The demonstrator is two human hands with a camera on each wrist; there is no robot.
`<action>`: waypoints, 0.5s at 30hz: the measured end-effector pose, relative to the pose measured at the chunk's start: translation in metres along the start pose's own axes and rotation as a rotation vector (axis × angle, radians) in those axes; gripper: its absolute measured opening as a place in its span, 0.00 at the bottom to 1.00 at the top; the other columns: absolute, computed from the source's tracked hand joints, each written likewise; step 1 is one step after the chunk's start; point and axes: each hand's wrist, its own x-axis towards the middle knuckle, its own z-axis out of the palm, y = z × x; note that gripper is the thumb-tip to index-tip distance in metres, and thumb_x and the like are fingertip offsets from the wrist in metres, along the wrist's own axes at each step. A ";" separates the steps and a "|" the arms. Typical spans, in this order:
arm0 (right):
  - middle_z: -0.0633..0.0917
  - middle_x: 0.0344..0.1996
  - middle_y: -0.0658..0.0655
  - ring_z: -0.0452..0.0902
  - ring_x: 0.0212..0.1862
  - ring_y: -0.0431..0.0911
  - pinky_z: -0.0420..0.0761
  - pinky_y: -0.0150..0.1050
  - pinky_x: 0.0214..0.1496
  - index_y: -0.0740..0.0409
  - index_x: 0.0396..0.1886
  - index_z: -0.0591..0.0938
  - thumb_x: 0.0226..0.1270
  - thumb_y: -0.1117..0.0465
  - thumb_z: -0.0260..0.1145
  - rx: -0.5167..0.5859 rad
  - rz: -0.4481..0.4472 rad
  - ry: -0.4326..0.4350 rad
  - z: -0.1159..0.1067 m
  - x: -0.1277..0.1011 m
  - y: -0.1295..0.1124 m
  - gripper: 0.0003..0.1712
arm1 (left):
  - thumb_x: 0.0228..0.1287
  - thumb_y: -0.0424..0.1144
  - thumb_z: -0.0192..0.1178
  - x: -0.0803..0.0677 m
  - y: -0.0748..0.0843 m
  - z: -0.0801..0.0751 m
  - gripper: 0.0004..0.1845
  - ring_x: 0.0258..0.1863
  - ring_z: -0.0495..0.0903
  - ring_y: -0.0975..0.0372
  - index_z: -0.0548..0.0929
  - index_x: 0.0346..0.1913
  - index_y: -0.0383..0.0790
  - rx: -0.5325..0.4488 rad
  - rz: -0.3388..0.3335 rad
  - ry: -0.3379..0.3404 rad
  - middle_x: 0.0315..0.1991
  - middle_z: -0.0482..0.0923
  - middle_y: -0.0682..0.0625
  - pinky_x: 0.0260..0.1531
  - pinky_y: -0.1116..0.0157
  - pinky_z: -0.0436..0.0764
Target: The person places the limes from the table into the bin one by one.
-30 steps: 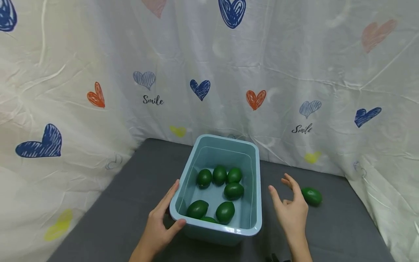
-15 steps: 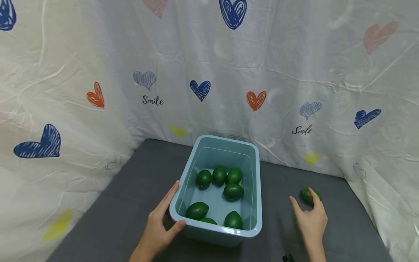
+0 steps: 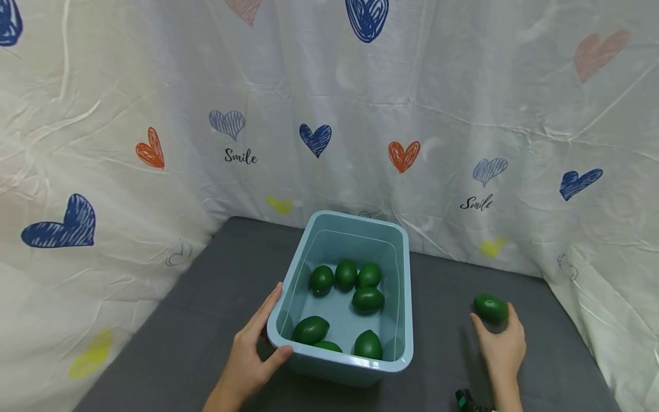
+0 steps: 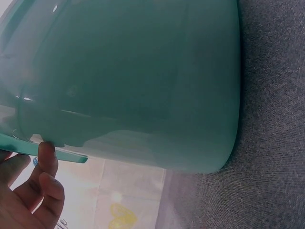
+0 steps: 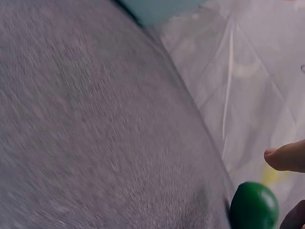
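A light blue plastic bin (image 3: 409,297) stands on the dark grey cloth, with several dark green oval fruits (image 3: 368,300) inside. My left hand (image 3: 252,357) holds the bin's near left corner, thumb over the front rim and fingers along the side. In the left wrist view, curled fingers (image 4: 46,160) show at the rim. To the right of the bin, another green oval fruit (image 3: 491,309) lies on the cloth. My right hand (image 3: 501,346) reaches around it, thumb and fingers spread on either side. In the right wrist view, a digit (image 5: 286,157) is apart from this fruit.
Grey cloth (image 3: 437,286) covers the table. Behind and on the left hangs a white curtain (image 3: 355,183) printed with hearts. A dark strap-like piece (image 3: 465,400) shows by my right wrist.
My right hand has moved right, from beside the bin to the loose fruit. One fruit in the front of the bin has shifted right. The left hand has kept its place.
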 end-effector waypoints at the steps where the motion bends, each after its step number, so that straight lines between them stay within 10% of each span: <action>1: 0.69 0.72 0.81 0.63 0.73 0.76 0.61 0.74 0.73 0.73 0.81 0.61 0.64 0.58 0.79 -0.007 0.009 -0.009 0.001 0.002 0.001 0.54 | 0.59 0.35 0.75 0.000 0.000 0.000 0.51 0.81 0.61 0.64 0.62 0.84 0.46 -0.006 0.006 0.002 0.83 0.61 0.47 0.72 0.77 0.62; 15: 0.67 0.70 0.85 0.64 0.70 0.79 0.63 0.78 0.69 0.72 0.82 0.57 0.66 0.57 0.76 -0.057 0.024 -0.051 0.011 0.016 0.012 0.54 | 0.59 0.36 0.75 0.000 0.001 0.000 0.51 0.81 0.61 0.64 0.62 0.84 0.46 0.003 -0.006 0.003 0.83 0.62 0.47 0.72 0.77 0.62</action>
